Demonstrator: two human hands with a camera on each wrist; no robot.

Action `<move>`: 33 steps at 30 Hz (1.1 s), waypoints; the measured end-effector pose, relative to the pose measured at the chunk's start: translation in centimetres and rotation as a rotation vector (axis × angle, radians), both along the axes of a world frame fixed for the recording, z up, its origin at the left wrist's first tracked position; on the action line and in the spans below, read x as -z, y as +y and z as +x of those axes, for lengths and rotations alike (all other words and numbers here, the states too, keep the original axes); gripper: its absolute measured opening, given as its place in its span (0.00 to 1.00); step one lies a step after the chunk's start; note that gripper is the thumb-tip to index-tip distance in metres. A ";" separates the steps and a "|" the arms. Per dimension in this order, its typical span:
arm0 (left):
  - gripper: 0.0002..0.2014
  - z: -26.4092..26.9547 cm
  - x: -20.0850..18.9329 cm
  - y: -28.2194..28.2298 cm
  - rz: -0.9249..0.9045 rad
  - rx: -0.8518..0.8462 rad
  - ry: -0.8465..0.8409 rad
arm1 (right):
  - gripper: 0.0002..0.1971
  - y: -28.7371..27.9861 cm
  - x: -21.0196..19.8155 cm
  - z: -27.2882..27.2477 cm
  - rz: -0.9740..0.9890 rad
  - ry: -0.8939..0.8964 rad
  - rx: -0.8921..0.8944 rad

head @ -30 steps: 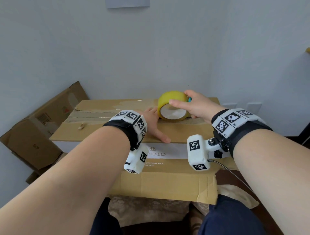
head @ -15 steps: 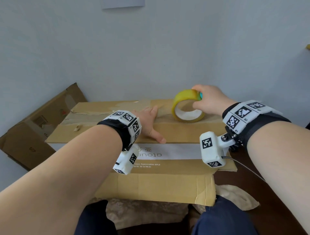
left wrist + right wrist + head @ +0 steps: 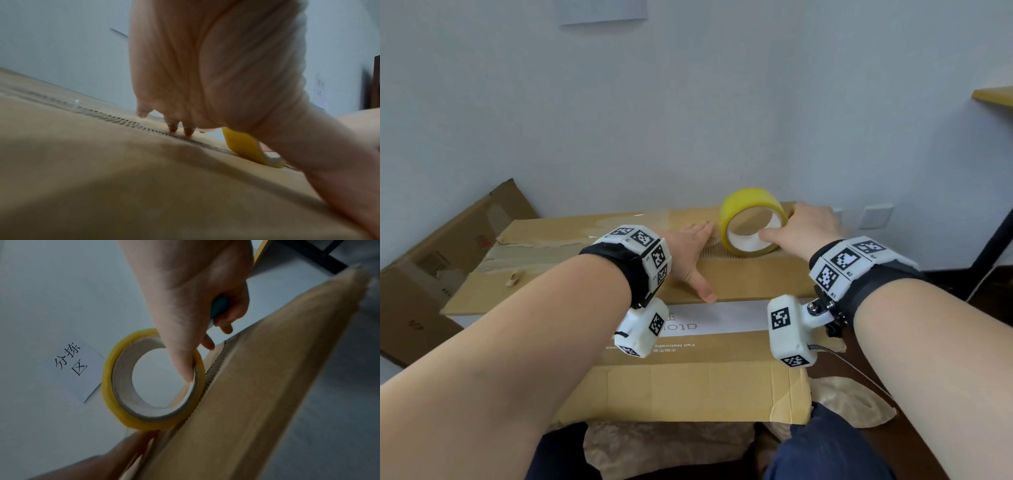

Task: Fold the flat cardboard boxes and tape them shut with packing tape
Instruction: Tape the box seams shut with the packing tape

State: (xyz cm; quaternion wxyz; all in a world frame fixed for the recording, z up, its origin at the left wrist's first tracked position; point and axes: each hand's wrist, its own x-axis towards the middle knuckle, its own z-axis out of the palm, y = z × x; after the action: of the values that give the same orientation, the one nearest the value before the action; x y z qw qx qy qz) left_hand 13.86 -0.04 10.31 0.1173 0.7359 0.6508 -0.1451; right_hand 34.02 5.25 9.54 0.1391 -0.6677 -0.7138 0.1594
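The light, stiff yellow roll of packing tape (image 3: 751, 221) stands on edge on the far right of the brown cardboard box (image 3: 739, 279), right hand (image 3: 813, 228) pinching its rim, best held there, while the flat-fingered left hand (image 3: 690, 251) presses the flap.

Pale grey-white wall (image 3: 688, 102) spans the far side, evenly lit. White paper sheet (image 3: 601, 10) fixed high on wall, left of centre. Two white wall plates (image 3: 875, 216) low at right. Dark floor (image 3: 983, 291) at right, black diagonal bar (image 3: 996, 236) above it.
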 end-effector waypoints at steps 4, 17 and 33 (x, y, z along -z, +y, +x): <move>0.72 -0.2 0.0 0.3 -0.010 -0.022 -0.029 | 0.42 -0.2 -0.3 0.0 -0.128 0.036 0.064; 0.71 -1.6 -0.9 -1.3 -0.041 -0.012 -0.028 | 0.25 -1.7 -2.4 -1.5 -0.201 0.058 -0.002; 0.69 0.2 -0.9 -0.4 -0.057 -0.031 0.013 | 0.11 -1.1 -4.8 2.5 0.246 -0.308 -0.013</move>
State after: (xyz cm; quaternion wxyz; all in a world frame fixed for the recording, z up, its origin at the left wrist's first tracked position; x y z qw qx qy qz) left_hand 14.07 -0.43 11.19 0.1362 0.7210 0.6587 -0.1665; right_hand 36.51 4.18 14.32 0.1079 -0.6576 -0.7449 -0.0321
